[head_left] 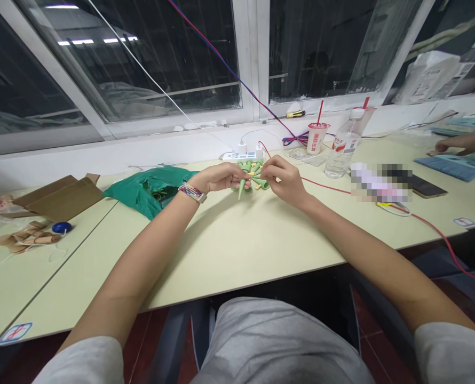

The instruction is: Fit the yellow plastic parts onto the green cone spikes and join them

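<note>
Both of my arms reach out over a pale yellow-green table [237,240]. My left hand [220,177], with a beaded bracelet at the wrist, is closed on a cluster of small green cone-shaped plastic pieces [248,178]; one cone points down from it. My right hand [282,178] pinches another green cone with a yellow end [260,183] right beside the cluster. The two hands almost touch above the table, in front of a white power strip [241,156].
A green plastic bag [153,188] lies left of my hands; an open cardboard box [59,196] and brown pieces [25,237] sit further left. Right of them stand a cup with a straw [316,137] and a water bottle [341,146]. A red cable [433,229] crosses the table. Another person's hand [457,144] is at far right.
</note>
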Available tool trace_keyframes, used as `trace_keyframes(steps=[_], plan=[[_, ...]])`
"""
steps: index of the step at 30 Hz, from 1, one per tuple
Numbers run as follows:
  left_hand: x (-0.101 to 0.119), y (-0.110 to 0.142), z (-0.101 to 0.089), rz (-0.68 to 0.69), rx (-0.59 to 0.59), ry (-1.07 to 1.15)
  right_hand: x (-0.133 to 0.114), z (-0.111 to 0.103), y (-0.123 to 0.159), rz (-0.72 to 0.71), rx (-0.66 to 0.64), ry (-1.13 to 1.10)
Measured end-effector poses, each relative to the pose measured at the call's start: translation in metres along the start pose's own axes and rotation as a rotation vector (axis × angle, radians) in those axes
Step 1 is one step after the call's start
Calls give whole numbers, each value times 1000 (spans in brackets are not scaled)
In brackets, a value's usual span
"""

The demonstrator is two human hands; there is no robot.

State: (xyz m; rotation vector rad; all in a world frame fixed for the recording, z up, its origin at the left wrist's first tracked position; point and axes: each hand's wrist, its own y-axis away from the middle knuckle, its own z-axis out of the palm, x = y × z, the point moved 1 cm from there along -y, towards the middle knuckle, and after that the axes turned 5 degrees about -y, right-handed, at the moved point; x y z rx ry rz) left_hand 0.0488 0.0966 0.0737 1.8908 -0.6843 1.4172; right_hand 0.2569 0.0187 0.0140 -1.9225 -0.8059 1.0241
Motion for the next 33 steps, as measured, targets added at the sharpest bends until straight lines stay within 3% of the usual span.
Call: trace_keyframes(steps=[5, 10, 16, 21, 26, 33], plan=[[0, 3, -11, 63, 50, 66, 5, 2, -3, 292, 129, -235], [-2, 8, -17, 211, -124, 181, -1, 3, -8, 478, 163, -485], [-7, 10, -20, 233, -198, 152, -17, 5, -8, 407, 134, -480], [-5, 8, -13, 243, -175, 57, -25, 6, -6, 230, 144, -304], [-6, 4, -11, 218, -150, 6, -24, 6, -5, 107, 134, -192], [-8, 1, -13, 185, -132, -13, -12, 5, -3, 39, 66, -135]])
